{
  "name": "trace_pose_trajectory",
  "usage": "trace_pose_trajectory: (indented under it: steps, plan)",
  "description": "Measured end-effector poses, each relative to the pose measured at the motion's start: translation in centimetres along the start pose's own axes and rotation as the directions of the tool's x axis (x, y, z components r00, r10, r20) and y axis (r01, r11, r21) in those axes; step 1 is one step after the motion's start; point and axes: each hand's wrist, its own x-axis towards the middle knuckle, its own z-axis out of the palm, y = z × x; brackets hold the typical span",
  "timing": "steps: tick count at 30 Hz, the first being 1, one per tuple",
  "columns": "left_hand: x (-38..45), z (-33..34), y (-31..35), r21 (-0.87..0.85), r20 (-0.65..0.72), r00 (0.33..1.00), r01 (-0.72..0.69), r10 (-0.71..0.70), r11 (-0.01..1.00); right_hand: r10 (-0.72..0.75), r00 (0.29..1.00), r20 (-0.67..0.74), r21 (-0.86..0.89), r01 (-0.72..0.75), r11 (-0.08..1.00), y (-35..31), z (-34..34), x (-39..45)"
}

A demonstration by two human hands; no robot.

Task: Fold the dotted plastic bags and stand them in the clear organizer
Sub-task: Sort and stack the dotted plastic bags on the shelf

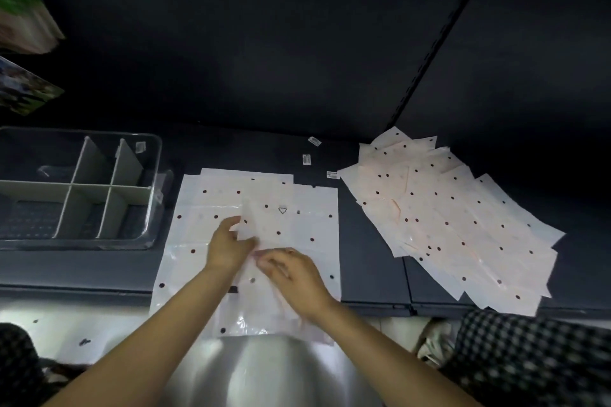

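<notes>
Head view looks down on a dark grey shelf (373, 241) backed by a dark panel, with a slotted metal upright (439, 40) running down to the shelf at the right. The light is dim, apart from a bright patch low in the frame where the pale floor (66, 324) shows below the shelf's front edge. A small stack of white dotted plastic bags (297, 201) lies flat in the middle of the shelf, its near end hanging over the front edge. Both hands work on the top bag: the left hand (228, 248) has its fingers bent around a raised fold of the thin plastic, and the right hand (291, 271), just beside it, pinches the same fold with curled fingers. To the right, well apart from this stack, a fanned pile of dotted bags (453, 218) is spread across the shelf at an angle, reaching from the back panel to the front edge. On the left stands the clear organizer (155, 188), split into compartments by pale dividers (129, 190); no folded bag stands in it that I can tell. Three small white labels (307, 159) lie on the shelf between the two groups of bags. Coloured packages (23, 26) hang at the upper left edge. Checked fabric (529, 357) shows at the lower right and lower left corners.
</notes>
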Motion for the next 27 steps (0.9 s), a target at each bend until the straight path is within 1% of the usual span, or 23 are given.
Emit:
trace_pose_trajectory:
  steps: [1,2,3,4,6,9,11,12,13,14,15,17,18,19,20,21,22,23,24,25,26,27]
  plan:
    - [0.3,-0.5,-0.4,0.043,-0.065,0.998,-0.010,0.012,0.999,0.019,1.000,-0.018,0.001,-0.019,1.000,0.5,-0.7,0.1]
    - [0.6,-1.1,-0.8,0.068,-0.117,0.993,-0.018,0.026,0.998,0.042,0.996,-0.083,-0.013,-0.043,0.999,1.3,-1.8,0.3]
    - [0.8,-1.8,-1.2,0.091,-0.168,0.985,-0.028,0.043,0.995,0.060,0.981,-0.185,-0.073,-0.075,0.995,2.3,-3.3,0.5]
    - [1.1,-2.6,-1.7,0.115,-0.216,0.974,-0.038,0.062,0.993,0.069,0.957,-0.283,-0.183,-0.124,0.975,3.6,-5.2,0.7]
    - [1.7,-4.3,-2.7,0.157,-0.300,0.949,-0.047,0.093,0.986,0.105,0.914,-0.391,-0.391,-0.268,0.881,6.4,-9.2,0.5]
    - [2.4,-6.1,-4.2,0.228,-0.358,0.926,-0.037,0.119,0.973,0.215,0.865,-0.454,-0.549,-0.461,0.697,10.2,-13.7,-0.7]
    - [2.5,-6.5,-4.8,0.306,-0.345,0.925,-0.052,0.162,0.951,0.212,0.859,-0.465,-0.631,-0.490,0.601,11.4,-15.1,-1.2]
    - [2.4,-6.4,-4.9,0.357,-0.346,0.918,-0.060,0.192,0.932,0.195,0.862,-0.469,-0.661,-0.488,0.570,11.5,-15.4,-1.3]
    - [2.2,-6.2,-4.9,0.413,-0.354,0.906,-0.072,0.233,0.908,0.179,0.859,-0.480,-0.668,-0.490,0.561,11.4,-15.6,-1.2]
    - [1.9,-5.8,-4.8,0.470,-0.358,0.886,-0.102,0.294,0.877,0.161,0.853,-0.497,-0.647,-0.488,0.586,11.1,-15.5,-1.1]
    - [1.5,-5.3,-4.7,0.523,-0.341,0.864,-0.152,0.370,0.838,0.138,0.847,-0.513,-0.606,-0.471,0.641,10.5,-15.2,-0.8]
    - [0.7,-4.1,-4.0,0.559,-0.250,0.830,-0.297,0.499,0.774,0.074,0.855,-0.513,-0.508,-0.373,0.777,8.9,-13.9,-0.3]
    - [0.4,-3.3,-3.6,0.512,-0.183,0.839,-0.363,0.512,0.778,0.038,0.865,-0.499,-0.471,-0.308,0.826,7.7,-12.9,-0.1]
    - [-0.1,-2.4,-3.1,0.414,-0.104,0.872,-0.399,0.478,0.818,0.002,0.877,-0.480,-0.442,-0.243,0.864,6.6,-11.9,0.1]
    - [-0.7,-1.5,-2.6,0.291,-0.012,0.911,-0.391,0.411,0.873,-0.026,0.890,-0.456,-0.406,-0.181,0.896,5.4,-10.6,0.3]
    - [-1.4,-0.5,-2.0,0.177,0.089,0.944,-0.330,0.319,0.927,-0.035,0.906,-0.422,-0.351,-0.127,0.928,4.3,-9.2,0.4]
    - [-2.0,0.3,-1.4,0.057,0.194,0.959,-0.224,0.209,0.973,-0.024,0.926,-0.377,-0.271,-0.085,0.959,3.2,-7.7,0.3]
    - [-2.5,1.0,-0.9,-0.062,0.283,0.954,-0.082,0.096,0.995,0.004,0.947,-0.322,-0.171,-0.062,0.983,2.2,-6.2,0.2]
    - [-2.8,1.6,-0.6,-0.154,0.347,0.938,0.047,0.010,0.987,0.037,0.969,-0.245,-0.072,-0.057,0.996,1.2,-4.8,0.1]
    - [-2.9,1.9,-0.5,-0.198,0.373,0.927,0.114,-0.033,0.974,0.049,0.987,-0.156,-0.004,-0.050,0.999,0.5,-3.4,-0.1]
    - [-2.9,2.0,-0.4,-0.210,0.363,0.931,0.121,-0.037,0.970,0.032,0.996,-0.079,0.024,-0.030,0.999,-0.1,-2.4,-0.2]
    - [-2.8,1.8,-0.4,-0.182,0.299,0.954,0.075,-0.017,0.980,0.007,1.000,-0.028,0.034,-0.006,0.999,-0.4,-1.7,-0.5]
